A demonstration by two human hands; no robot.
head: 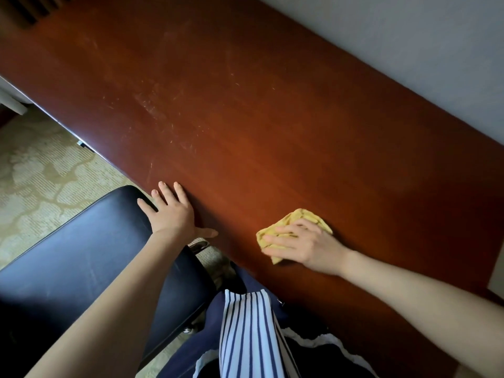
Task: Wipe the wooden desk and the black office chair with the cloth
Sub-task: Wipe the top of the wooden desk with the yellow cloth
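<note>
The reddish-brown wooden desk [245,105] runs diagonally across the view, with pale scuffs and smears near its middle. A crumpled yellow cloth [297,218] lies on the desk near its front edge. My right hand [302,248] presses down on the cloth, with its fingers curled over it. My left hand [171,211] lies flat with straight fingers at the desk's front edge, beside the top of the black office chair [81,257]. The chair's padded back stands just in front of the desk at the lower left.
A grey wall [409,50] borders the desk's far side. Patterned beige carpet [41,181] shows at the left below the desk edge. A dark slatted object [24,9] sits at the desk's far left corner. My striped apron [245,336] hangs at the bottom centre.
</note>
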